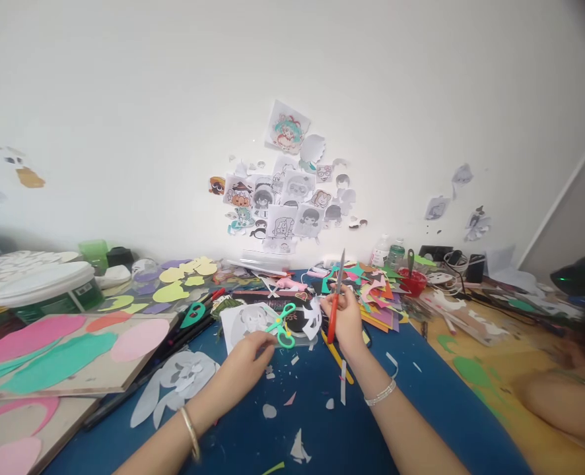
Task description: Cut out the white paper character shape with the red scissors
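Observation:
My right hand is closed around the red handle of a knife, its narrow metal blade pointing up. Over the front edge of a white sheet with a printed figure, my left hand has its thumb and forefinger slightly apart. Its fingertips are close to green-handled scissors; whether they touch them I cannot tell. White paper cutouts lie between the scissors and my right hand. Below my right hand, a yellow pencil-like stick rests on the blue mat among paper scraps.
Boards with coloured paper shapes and a white-lidded tub stand left. Coloured scraps are heaped behind my right hand, near a red bowl. Another person's arm rests at the right. Printed drawings hang on the wall.

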Motion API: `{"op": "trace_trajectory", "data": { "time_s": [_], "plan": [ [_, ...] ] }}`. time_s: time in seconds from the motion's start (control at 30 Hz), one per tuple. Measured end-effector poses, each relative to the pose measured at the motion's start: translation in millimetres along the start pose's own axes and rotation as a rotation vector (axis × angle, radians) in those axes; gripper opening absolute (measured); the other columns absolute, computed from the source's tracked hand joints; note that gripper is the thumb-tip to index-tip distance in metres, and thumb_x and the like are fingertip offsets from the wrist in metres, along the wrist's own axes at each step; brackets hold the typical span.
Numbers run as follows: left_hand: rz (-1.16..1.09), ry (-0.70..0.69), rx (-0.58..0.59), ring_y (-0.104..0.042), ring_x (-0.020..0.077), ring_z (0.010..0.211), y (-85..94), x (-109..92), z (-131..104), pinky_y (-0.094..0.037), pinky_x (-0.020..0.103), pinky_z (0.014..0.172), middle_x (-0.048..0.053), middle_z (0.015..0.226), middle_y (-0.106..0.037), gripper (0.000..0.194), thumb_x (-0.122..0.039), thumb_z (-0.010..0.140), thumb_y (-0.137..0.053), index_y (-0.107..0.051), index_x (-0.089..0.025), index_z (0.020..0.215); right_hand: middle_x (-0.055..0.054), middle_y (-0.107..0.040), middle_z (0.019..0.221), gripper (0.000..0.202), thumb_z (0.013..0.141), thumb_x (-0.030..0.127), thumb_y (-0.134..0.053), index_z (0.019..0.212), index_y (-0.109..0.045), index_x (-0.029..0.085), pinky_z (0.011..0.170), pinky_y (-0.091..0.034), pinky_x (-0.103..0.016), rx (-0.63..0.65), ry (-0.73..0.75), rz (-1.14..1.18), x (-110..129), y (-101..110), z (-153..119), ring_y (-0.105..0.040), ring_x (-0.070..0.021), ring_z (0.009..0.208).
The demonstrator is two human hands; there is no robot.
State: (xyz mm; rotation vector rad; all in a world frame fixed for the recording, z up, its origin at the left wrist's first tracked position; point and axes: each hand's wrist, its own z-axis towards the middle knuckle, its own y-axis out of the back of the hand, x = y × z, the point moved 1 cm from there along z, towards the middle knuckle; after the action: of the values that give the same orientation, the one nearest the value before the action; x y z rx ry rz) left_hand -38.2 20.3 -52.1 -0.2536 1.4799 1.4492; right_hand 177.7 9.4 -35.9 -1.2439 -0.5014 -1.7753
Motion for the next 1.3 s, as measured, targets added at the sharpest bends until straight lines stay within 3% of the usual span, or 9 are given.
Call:
{"op": "trace_trajectory", "data": {
  "time_s": [0.1,0.23,0.37,0.53,0.77,0.93,1.03,1.13,1.3],
  "plan": [
    [0.207,-0.076,0.101,-0.057,0.0255,0.110,2.3,1,-9,-0.044,0.039,0.095,0.007,0.116,-0.064,0.032,-0.031,0.083,-0.041,-0.065,-0.023,0.104,0.000,-0.061,0.074,0.049,0.064,0.029,-0.068,0.109,-0.051,0.018,0.062,-0.047,-0.030,-0.137,0.024,-0.103,-5,19,15,-0.060,-0.0185,0.069],
    [0.413,-0.241,0.258,-0.025,0.0276,0.136,4.0,7,-26,-0.026,0.045,0.109,0.007,0.147,-0.029,0.057,-0.037,0.084,-0.050,-0.038,-0.024,0.138,-0.005,-0.064,0.080,0.049,0.062,0.029,-0.069,0.109,-0.055,0.019,0.054,-0.046,-0.029,-0.206,-0.015,-0.248,-9,43,30,-0.060,-0.0197,0.065],
    [0.458,-0.202,0.451,-0.014,0.0315,0.137,2.0,5,-48,-0.025,0.050,0.108,0.010,0.149,-0.014,0.068,-0.053,0.085,-0.043,-0.023,-0.023,0.143,-0.005,-0.065,0.082,0.043,0.058,0.027,-0.070,0.100,-0.061,0.021,0.043,-0.041,-0.025,-0.191,-0.066,-0.325,-9,52,35,-0.057,-0.0172,0.055],
    [0.370,-0.245,0.574,-0.014,0.0292,0.137,-3.6,-8,-71,-0.025,0.049,0.109,0.002,0.150,-0.007,0.067,-0.052,0.087,-0.041,-0.010,-0.034,0.143,-0.004,-0.066,0.081,0.040,0.060,0.026,-0.067,0.100,-0.063,0.022,0.044,-0.040,-0.024,-0.103,-0.082,-0.450,-3,53,34,-0.060,-0.0194,0.061],
    [0.363,-0.265,0.416,-0.014,0.0295,0.137,-25.1,-8,-49,-0.023,0.050,0.110,0.005,0.151,-0.010,0.064,-0.050,0.090,-0.037,-0.010,-0.029,0.144,-0.004,-0.066,0.072,0.032,0.070,0.026,-0.060,0.102,-0.063,0.026,0.041,-0.033,-0.024,0.048,-0.115,-0.810,8,84,2,-0.058,-0.0200,0.052],
    [0.314,-0.406,0.527,-0.018,0.0277,0.137,-40.8,-19,-37,-0.020,0.047,0.111,0.003,0.150,-0.015,0.064,-0.053,0.088,-0.036,-0.017,-0.029,0.144,-0.007,-0.069,0.087,0.037,0.069,0.016,-0.059,0.106,-0.061,0.022,0.052,-0.039,-0.024,0.234,-0.232,-1.047,4,124,-24,-0.063,-0.0226,0.073],
    [0.315,-0.344,0.510,-0.020,0.0269,0.137,-41.4,-23,-35,-0.021,0.046,0.111,0.003,0.150,-0.018,0.061,-0.053,0.090,-0.031,-0.021,-0.027,0.144,-0.009,-0.069,0.086,0.050,0.068,0.009,-0.056,0.118,-0.056,0.017,0.052,-0.038,-0.024,0.311,-0.339,-1.151,4,140,-28,-0.064,-0.0232,0.074],
    [0.388,-0.197,0.439,-0.017,0.0306,0.137,-39.1,-23,-31,-0.019,0.050,0.111,0.008,0.150,-0.018,0.066,-0.057,0.088,-0.030,-0.028,-0.019,0.142,-0.010,-0.068,0.088,0.060,0.071,0.005,-0.050,0.130,-0.047,0.013,0.056,-0.041,-0.024,0.384,-0.362,-1.212,9,144,-27,-0.064,-0.0239,0.081],
    [0.395,-0.246,0.458,-0.017,0.0302,0.137,-43.5,-8,-31,-0.023,0.051,0.109,0.002,0.150,-0.017,0.061,-0.056,0.088,-0.030,-0.024,-0.029,0.143,-0.015,-0.059,0.118,0.061,0.077,0.005,-0.048,0.137,-0.041,0.014,0.078,-0.044,-0.027,0.485,-0.301,-1.368,15,136,-29,-0.050,-0.0277,0.115]
  ]
}}
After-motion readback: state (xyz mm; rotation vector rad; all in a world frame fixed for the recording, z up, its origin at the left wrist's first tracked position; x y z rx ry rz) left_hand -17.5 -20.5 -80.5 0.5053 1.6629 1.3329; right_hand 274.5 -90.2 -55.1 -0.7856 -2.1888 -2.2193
